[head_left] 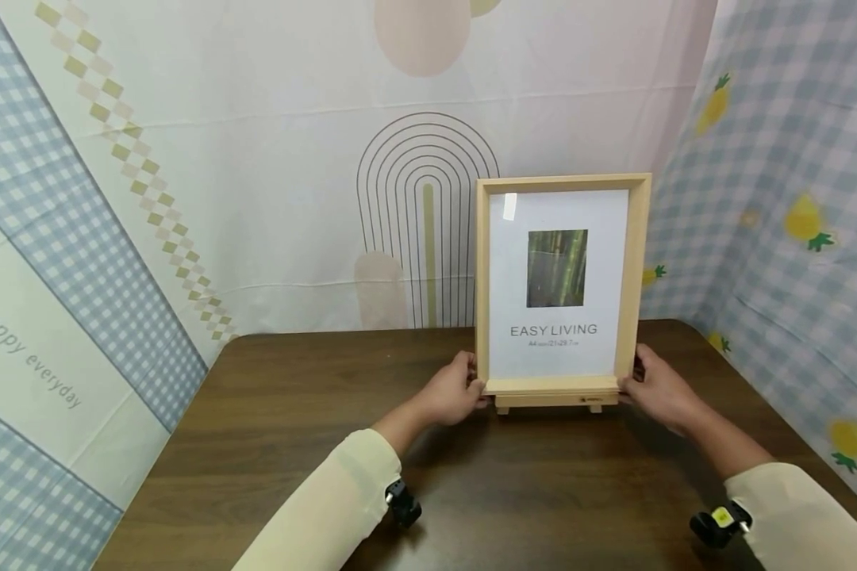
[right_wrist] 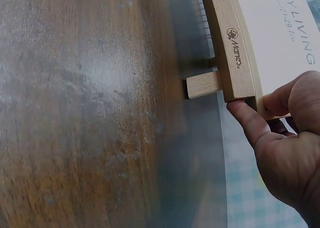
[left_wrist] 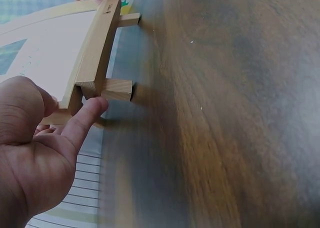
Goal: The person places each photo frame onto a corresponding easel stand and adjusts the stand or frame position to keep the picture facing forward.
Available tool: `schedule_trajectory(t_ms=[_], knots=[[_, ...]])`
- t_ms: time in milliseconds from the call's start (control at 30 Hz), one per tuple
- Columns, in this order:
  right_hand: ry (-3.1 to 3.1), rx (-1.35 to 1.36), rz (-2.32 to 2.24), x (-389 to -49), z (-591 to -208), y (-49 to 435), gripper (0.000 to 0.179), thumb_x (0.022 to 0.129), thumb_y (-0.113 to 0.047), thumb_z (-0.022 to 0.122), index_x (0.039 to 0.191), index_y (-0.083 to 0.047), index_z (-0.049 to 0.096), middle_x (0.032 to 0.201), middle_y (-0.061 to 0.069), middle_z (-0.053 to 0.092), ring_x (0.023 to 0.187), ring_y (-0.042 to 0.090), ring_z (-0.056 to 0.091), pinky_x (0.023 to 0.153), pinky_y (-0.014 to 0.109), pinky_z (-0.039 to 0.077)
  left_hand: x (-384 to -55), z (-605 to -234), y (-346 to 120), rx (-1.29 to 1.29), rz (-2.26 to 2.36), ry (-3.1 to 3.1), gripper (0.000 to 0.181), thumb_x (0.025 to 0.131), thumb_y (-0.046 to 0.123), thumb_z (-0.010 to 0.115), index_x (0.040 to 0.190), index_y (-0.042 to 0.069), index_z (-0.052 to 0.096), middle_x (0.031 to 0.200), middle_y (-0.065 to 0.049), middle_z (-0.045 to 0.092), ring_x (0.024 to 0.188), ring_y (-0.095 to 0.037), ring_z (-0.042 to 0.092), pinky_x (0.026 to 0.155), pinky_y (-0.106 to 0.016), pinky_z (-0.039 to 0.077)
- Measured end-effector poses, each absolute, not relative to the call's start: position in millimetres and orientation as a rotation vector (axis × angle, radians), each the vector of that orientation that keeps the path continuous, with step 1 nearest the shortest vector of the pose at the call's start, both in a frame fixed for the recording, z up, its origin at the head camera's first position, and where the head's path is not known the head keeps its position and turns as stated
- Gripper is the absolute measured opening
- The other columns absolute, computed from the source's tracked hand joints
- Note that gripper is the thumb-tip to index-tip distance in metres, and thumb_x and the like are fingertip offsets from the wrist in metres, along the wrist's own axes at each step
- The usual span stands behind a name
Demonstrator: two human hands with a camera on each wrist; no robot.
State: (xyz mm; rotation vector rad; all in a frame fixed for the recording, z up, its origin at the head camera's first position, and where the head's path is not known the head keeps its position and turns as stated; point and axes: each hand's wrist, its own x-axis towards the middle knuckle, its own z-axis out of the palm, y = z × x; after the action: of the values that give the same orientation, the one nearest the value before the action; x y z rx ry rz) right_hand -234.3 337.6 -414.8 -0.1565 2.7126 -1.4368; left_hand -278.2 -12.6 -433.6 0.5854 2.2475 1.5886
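Note:
A light wooden picture frame (head_left: 559, 361) stands upright at the back right of the table, holding a white sheet with a bamboo photo and the words "EASY LIVING". Its bottom edge rests on the ledge of a small wooden easel (head_left: 543, 400), whose two short feet show below. At the frame's lower left corner my left hand (head_left: 451, 392) grips the side, thumb on the front. My right hand (head_left: 660, 392) pinches the lower right corner the same way. In both wrist views a fingertip touches the end of the easel ledge (right_wrist: 231, 53). The frame hides the easel's back.
The dark wooden table (head_left: 293, 428) reaches back to a pale patterned cloth (head_left: 293, 198) hung behind it. Blue checked cloth with pineapples (head_left: 778, 238) hangs close on the right. Another checked cloth (head_left: 64, 198) hangs on the left.

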Motion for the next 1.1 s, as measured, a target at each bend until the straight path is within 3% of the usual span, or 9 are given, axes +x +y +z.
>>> schedule_trajectory(t_ms=[1100], knots=[[2.647, -0.251, -1.501, -233, -417, 312, 0.062, 0.108, 0.002, 0.041, 0.158, 0.008, 0.006, 0.138, 0.039, 0.038, 0.124, 0.055, 0.05, 0.087, 0.038, 0.059, -274, -434, -45, 0.549, 1.616, 2.235, 0.036, 0.107, 0.0, 0.045, 0.14, -0.009, 0.035, 0.126, -0.029, 0.053, 0.103, -0.036, 0.07, 0.085, -0.033, 0.059]])
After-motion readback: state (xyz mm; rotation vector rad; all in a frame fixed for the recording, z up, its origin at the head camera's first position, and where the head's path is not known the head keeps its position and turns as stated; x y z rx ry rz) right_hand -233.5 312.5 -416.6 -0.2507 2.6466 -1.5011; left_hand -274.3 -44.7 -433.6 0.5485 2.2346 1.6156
